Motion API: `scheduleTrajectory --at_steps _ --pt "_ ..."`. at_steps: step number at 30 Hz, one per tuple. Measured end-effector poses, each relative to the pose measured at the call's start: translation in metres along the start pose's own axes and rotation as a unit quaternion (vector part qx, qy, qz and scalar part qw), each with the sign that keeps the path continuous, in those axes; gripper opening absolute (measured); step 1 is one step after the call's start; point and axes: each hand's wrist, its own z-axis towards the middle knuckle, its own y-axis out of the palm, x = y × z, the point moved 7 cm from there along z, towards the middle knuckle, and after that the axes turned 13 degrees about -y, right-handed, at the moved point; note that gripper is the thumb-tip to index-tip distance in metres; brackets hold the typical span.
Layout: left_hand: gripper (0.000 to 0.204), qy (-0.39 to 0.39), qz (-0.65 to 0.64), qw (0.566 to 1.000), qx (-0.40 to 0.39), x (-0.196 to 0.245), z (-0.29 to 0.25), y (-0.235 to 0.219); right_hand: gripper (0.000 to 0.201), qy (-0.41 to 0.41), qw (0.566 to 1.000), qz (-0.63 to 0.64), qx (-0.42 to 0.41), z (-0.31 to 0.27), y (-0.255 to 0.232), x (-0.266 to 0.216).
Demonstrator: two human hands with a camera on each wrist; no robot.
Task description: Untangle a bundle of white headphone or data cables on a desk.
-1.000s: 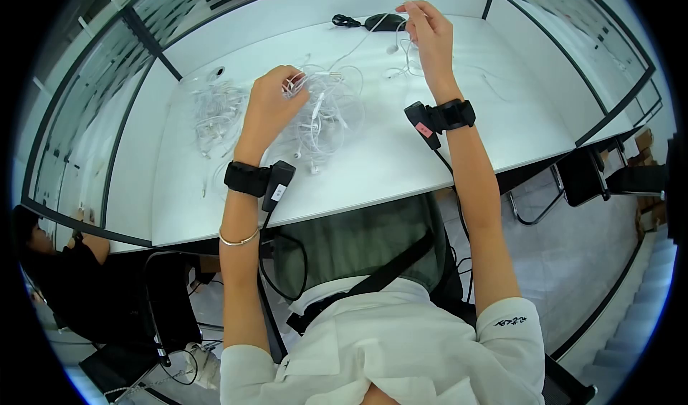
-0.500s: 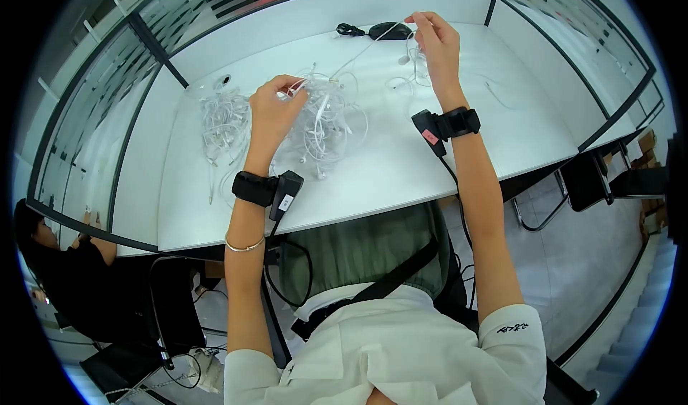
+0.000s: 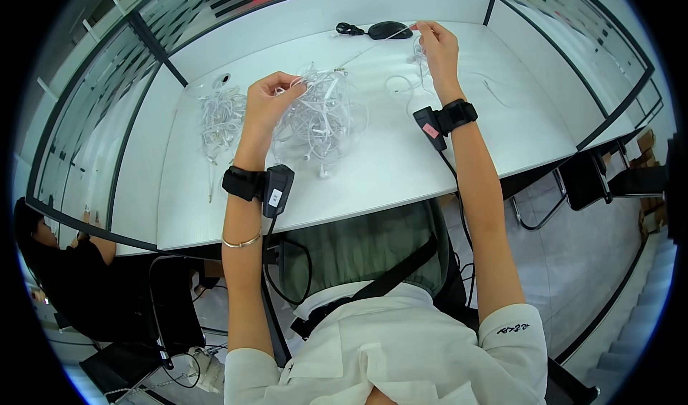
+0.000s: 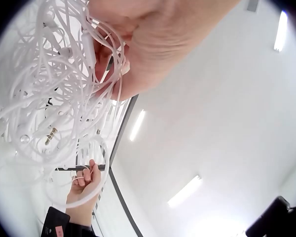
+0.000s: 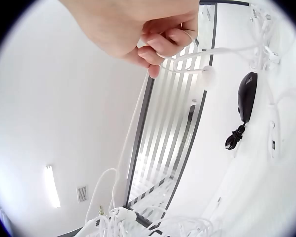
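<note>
A tangled heap of white wired earphones (image 3: 322, 122) lies mid-table. My left hand (image 3: 269, 102) grips loops of cable at its upper left edge, thumb and fingers curled round them. In the left wrist view the strands cross over the fingers, and a metal audio plug (image 4: 51, 136) shows in the tangle. Off to the right and farther back, my right hand (image 3: 441, 50) pinches a white earphone cable (image 3: 378, 44) that runs taut to the heap. More cable loops from its curled fingers in the right wrist view, with a white earbud (image 5: 207, 75) hanging from it.
A second bundle of white earphones (image 3: 222, 118) sits left of my left hand. A black computer mouse (image 3: 390, 30) with its cord tied up is at the back panel. Low partitions (image 3: 537, 68) enclose the white table. Another person (image 3: 79, 283) sits beyond the left partition.
My right hand has moved slightly right and toward me, and the pinched cable has straightened. My left hand stays at the heap, still gripping cable.
</note>
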Motion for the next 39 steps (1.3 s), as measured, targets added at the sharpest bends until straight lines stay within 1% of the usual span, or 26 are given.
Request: scheduleTrajectory --at_steps 3,6,8,12,15,19,22,26,28,29,30,33,36,39 --pt "0.012 -0.011 -0.014 1.000 -0.010 0.000 -0.001 0.001 0.026 0.007 1.000 -0.001 -0.008 0.001 -0.001 0.004" --pt "0.017 -0.009 -0.032 0.999 -0.013 0.003 -0.003 0.002 0.026 -0.014 1.000 0.012 -0.002 0.000 0.003 -0.002" --pt "0.021 -0.010 -0.035 0.999 -0.018 0.006 -0.004 0.003 0.026 -0.009 1.000 0.025 -0.011 0.000 0.004 -0.001" --pt "0.020 -0.019 -0.037 0.998 -0.039 0.004 -0.004 0.004 0.025 0.019 0.997 0.061 -0.047 -0.002 0.012 0.001" --pt "0.018 -0.028 -0.027 0.998 -0.052 0.002 -0.003 0.003 0.025 0.035 0.996 0.043 -0.071 -0.005 0.017 -0.006" --pt "0.018 -0.031 -0.011 0.998 -0.055 -0.001 -0.001 0.001 0.025 0.021 0.999 0.008 -0.042 -0.001 0.006 0.005" --pt "0.022 -0.025 -0.010 0.998 -0.057 0.000 -0.002 0.001 0.026 0.026 0.999 -0.023 -0.040 0.000 0.002 0.013" --pt "0.022 -0.021 -0.031 0.998 -0.046 0.005 -0.006 0.004 0.026 0.053 0.996 -0.026 -0.067 -0.001 0.003 0.025" --pt "0.018 -0.036 -0.061 0.996 -0.045 -0.002 0.000 0.002 0.026 0.070 0.992 -0.039 -0.092 -0.005 0.006 0.027" --pt "0.017 -0.044 -0.076 0.995 -0.045 -0.004 0.002 0.001 0.026 0.070 0.989 -0.036 -0.121 -0.004 0.011 0.032" --pt "0.013 -0.057 -0.092 0.993 -0.056 -0.005 0.002 0.002 0.027 0.073 0.988 -0.032 -0.129 -0.005 0.012 0.034" --pt "0.015 -0.093 -0.121 0.987 -0.054 -0.015 0.006 -0.002 0.027 0.072 0.987 -0.017 -0.145 -0.007 0.020 0.025" --pt "0.015 -0.085 -0.131 0.987 -0.043 -0.011 0.003 0.000 0.027 0.059 0.986 -0.014 -0.158 -0.008 0.027 0.015" --pt "0.013 -0.054 -0.111 0.992 -0.032 -0.008 0.003 0.002 0.026 0.048 0.984 -0.006 -0.174 -0.011 0.032 0.005"
